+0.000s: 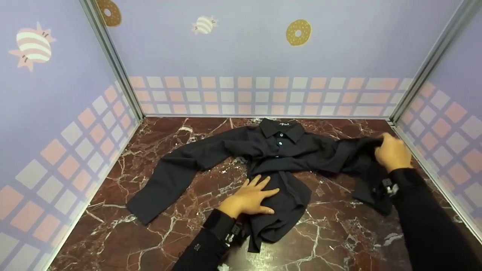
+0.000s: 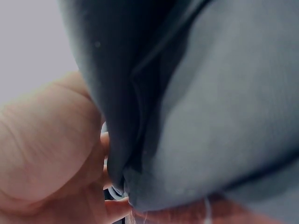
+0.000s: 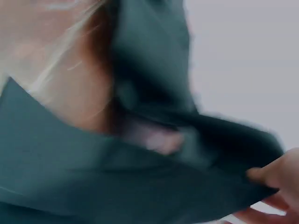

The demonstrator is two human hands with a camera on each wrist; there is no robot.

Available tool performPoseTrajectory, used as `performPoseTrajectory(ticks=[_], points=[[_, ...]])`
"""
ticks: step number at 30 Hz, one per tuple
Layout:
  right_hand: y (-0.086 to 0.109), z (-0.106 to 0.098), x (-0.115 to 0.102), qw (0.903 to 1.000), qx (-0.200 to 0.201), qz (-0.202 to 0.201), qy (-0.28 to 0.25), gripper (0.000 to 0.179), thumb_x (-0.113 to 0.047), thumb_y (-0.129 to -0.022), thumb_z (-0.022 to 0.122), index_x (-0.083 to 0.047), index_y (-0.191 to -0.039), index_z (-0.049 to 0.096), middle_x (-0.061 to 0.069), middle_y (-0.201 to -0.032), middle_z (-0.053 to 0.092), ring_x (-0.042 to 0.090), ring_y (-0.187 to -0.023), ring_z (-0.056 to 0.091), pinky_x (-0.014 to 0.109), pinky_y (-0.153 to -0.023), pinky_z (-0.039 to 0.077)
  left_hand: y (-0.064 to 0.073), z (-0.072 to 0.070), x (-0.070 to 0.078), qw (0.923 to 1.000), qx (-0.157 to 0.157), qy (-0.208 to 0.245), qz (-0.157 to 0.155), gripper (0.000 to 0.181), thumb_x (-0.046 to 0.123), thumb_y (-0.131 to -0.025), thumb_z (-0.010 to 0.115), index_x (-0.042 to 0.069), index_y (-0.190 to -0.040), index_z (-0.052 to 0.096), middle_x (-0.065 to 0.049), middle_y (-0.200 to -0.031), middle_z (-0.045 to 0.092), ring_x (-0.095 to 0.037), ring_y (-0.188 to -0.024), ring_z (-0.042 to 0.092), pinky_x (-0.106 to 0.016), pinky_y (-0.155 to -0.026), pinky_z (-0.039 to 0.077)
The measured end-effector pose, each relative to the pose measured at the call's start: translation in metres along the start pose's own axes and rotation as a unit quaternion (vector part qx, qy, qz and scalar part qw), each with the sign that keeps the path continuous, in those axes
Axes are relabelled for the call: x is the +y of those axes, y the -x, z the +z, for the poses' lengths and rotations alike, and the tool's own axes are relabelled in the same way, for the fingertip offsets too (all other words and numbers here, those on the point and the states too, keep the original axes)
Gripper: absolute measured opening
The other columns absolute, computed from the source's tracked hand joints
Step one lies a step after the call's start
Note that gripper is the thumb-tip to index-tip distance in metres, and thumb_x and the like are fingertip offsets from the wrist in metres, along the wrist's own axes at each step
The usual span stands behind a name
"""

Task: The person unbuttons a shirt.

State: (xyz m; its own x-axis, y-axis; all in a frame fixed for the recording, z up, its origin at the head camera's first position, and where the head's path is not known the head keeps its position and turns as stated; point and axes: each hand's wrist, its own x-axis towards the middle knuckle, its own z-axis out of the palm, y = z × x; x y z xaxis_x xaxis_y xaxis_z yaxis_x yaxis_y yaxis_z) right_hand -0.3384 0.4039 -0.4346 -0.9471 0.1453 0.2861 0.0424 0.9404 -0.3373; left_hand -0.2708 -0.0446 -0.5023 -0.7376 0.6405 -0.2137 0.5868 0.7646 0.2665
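A black collared shirt (image 1: pixel 222 148) lies on the table with its collar toward the back wall and one sleeve (image 1: pixel 165 188) stretched out to the left. Spread over the lower body of the shirt, my left hand (image 1: pixel 250 197) rests on the fabric with its fingers straight. At the far right, my right hand (image 1: pixel 393 152) pinches the other sleeve and holds part of it up off the table. In the right wrist view, thumb and fingers (image 3: pixel 275 179) grip the edge of the dark cloth (image 3: pixel 140 182). The shirt's lower body is folded and bunched under the left hand.
The dark red marbled tabletop (image 1: pixel 211 192) has white veins. Patterned panels stand at the back (image 1: pixel 241 56), left (image 1: pixel 49 113) and right (image 1: pixel 452 120), joined by metal corner posts (image 1: pixel 116 64). The right hand is close to the right panel.
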Motion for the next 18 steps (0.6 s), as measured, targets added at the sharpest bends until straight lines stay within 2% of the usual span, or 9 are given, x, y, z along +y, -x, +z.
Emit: performPoseTrajectory(ticks=[2,4,7,9,10,11,14,16,18], points=[[0.005,0.015,0.008,0.9996,0.022,0.018,-0.003,0.050,-0.009,-0.095,0.062,0.012,-0.137,0.046,0.047,-0.126,0.049,0.069,-0.107,0.049,0.079,-0.082,0.041,0.000,0.000,0.000,1.0000,-0.002,0.003,-0.001,0.072,0.058,-0.098,0.062,0.037,-0.161,0.035,-0.006,-0.172,0.013,-0.034,-0.158,0.006,-0.058,-0.124,0.013],[0.011,0.026,0.012,0.9969,0.074,0.025,0.004,0.058,-0.008,-0.094,0.066,0.012,-0.142,0.042,0.048,-0.127,0.043,0.070,-0.109,0.045,0.080,-0.085,0.038,-0.001,0.000,0.000,1.0000,-0.003,0.004,-0.002,0.072,0.058,-0.098,0.062,0.038,-0.161,0.034,-0.006,-0.172,0.013,-0.033,-0.158,0.006,-0.058,-0.124,0.012],[0.017,0.032,0.008,0.9856,0.169,-0.014,0.000,0.046,-0.006,-0.089,0.072,0.011,-0.128,0.052,0.041,-0.118,0.047,0.064,-0.104,0.047,0.076,-0.081,0.039,-0.002,0.000,0.002,1.0000,-0.003,0.003,-0.004,0.072,0.058,-0.098,0.062,0.038,-0.161,0.034,-0.005,-0.173,0.012,-0.033,-0.158,0.005,-0.057,-0.125,0.012],[0.023,0.030,0.006,0.9785,0.192,-0.072,0.020,0.030,-0.005,-0.084,0.074,0.009,-0.108,0.061,0.037,-0.105,0.052,0.060,-0.093,0.050,0.073,-0.074,0.042,-0.002,0.000,0.002,1.0000,-0.002,0.003,-0.002,0.072,0.058,-0.098,0.062,0.038,-0.161,0.034,-0.005,-0.173,0.012,-0.033,-0.158,0.005,-0.057,-0.125,0.012],[0.026,0.029,0.006,0.9799,0.172,-0.095,0.034,0.026,-0.007,-0.083,0.076,0.007,-0.099,0.062,0.036,-0.102,0.052,0.060,-0.090,0.051,0.071,-0.070,0.043,-0.001,0.000,0.002,1.0000,-0.001,0.003,-0.002,0.072,0.058,-0.098,0.062,0.038,-0.161,0.034,-0.006,-0.173,0.012,-0.033,-0.158,0.005,-0.057,-0.125,0.012],[0.029,0.027,0.006,0.9840,0.131,-0.112,0.046,0.026,-0.012,-0.082,0.078,0.006,-0.093,0.063,0.035,-0.101,0.051,0.060,-0.086,0.052,0.070,-0.067,0.044,-0.001,-0.001,0.002,1.0000,-0.001,0.004,-0.001,0.072,0.058,-0.098,0.062,0.038,-0.161,0.034,-0.006,-0.173,0.012,-0.033,-0.158,0.005,-0.057,-0.125,0.012],[0.040,0.022,0.012,0.9900,-0.047,-0.107,0.079,0.042,-0.033,-0.083,0.082,0.005,-0.094,0.069,0.041,-0.110,0.042,0.061,-0.083,0.054,0.069,-0.064,0.049,0.000,0.000,0.000,1.0000,0.002,0.004,0.000,0.072,0.058,-0.098,0.061,0.038,-0.161,0.034,-0.006,-0.172,0.013,-0.033,-0.158,0.005,-0.058,-0.124,0.012],[0.044,0.020,0.017,0.9828,-0.152,-0.073,0.076,0.057,-0.045,-0.084,0.081,0.007,-0.100,0.066,0.041,-0.114,0.034,0.060,-0.084,0.055,0.066,-0.069,0.050,0.001,0.000,-0.001,1.0000,0.003,0.003,-0.001,0.072,0.058,-0.098,0.061,0.037,-0.161,0.034,-0.007,-0.172,0.013,-0.033,-0.158,0.005,-0.058,-0.124,0.012],[0.044,0.018,0.022,0.9739,-0.213,-0.047,0.063,0.055,-0.045,-0.088,0.077,0.007,-0.094,0.064,0.041,-0.113,0.033,0.054,-0.083,0.056,0.061,-0.071,0.050,0.002,0.001,-0.002,1.0000,0.003,0.004,-0.001,0.072,0.058,-0.098,0.061,0.037,-0.161,0.035,-0.007,-0.172,0.013,-0.034,-0.158,0.005,-0.058,-0.124,0.013]])
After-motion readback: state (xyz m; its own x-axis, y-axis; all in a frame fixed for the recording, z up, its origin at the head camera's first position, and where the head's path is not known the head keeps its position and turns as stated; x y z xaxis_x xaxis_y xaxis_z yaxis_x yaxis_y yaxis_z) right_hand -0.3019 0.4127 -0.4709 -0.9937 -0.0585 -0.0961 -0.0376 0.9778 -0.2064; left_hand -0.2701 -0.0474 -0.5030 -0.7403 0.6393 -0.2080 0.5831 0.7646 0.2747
